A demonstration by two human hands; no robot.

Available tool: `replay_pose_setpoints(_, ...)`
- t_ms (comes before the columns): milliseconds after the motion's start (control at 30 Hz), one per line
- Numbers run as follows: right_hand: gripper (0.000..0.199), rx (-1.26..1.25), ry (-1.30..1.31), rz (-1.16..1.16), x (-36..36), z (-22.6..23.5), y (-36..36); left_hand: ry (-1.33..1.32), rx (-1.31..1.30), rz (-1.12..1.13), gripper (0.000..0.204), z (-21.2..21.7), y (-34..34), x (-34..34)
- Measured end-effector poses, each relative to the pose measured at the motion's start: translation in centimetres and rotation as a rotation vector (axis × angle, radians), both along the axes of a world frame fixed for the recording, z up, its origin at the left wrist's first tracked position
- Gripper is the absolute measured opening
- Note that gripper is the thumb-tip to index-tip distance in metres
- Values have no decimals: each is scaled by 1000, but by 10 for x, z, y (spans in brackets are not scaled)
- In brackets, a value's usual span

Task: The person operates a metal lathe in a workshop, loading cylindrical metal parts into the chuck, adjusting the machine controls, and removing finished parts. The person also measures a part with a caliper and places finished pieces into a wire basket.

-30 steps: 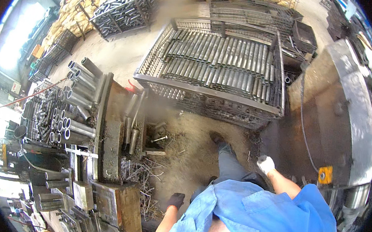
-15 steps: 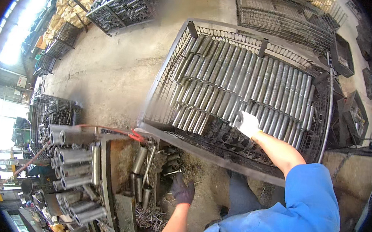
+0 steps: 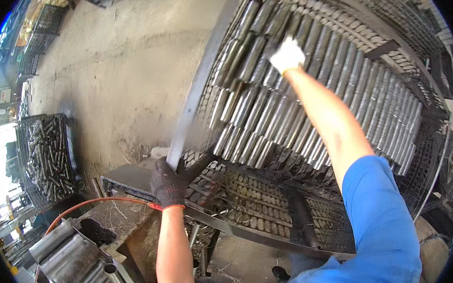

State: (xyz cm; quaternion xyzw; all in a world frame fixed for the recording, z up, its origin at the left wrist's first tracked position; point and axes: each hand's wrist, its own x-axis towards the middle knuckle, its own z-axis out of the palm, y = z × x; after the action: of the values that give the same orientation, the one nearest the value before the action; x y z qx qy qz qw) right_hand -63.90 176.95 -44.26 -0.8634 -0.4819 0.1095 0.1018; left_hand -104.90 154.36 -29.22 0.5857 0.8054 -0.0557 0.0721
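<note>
My left hand [image 3: 171,184], in a dark knitted glove, grips the near left corner of a metal crate [image 3: 193,93], its fingers spread around the rim. Rows of grey metal tubes [image 3: 256,109] lie side by side in the crate, stacked in layers. Over the far left part of the tubes is my right hand [image 3: 288,56], in a white glove with dark fingertips. Motion smears its fingers, and whether they hold a tube does not show.
Larger metal pipes [image 3: 73,260] are stacked at the lower left, beside a red hose [image 3: 92,202]. Another mesh bin [image 3: 50,153] full of metal parts stands on the concrete floor at the left. The crate's mesh bottom [image 3: 253,200] shows at its near side.
My left hand has risen from beside the upright tubes onto the crate's corner. My right hand has moved from the near tubes to the far left ones. The view has shifted closer to the crate.
</note>
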Motion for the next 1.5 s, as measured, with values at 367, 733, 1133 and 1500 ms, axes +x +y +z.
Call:
replay_pose_setpoints(367, 91, -121, -129, -75, -29, -51, 103, -133, 5, -18, 50, -5, -11, -18)
replay_pose_setpoints(733, 49, 14, 1516, -230, 53, 34, -80, -147, -222, 51, 64, 38, 17, 6)
replay_pose_setpoints(1133, 77, -489, 905, 961, -97, 323, -575, -2066, -428, 735, 62, 133, -463, 76)
replay_pose_setpoints(1500, 98, -1092, 691, 1732, -348, 407, -870, -2115, 684, 1451, 43, 250, -935, -44)
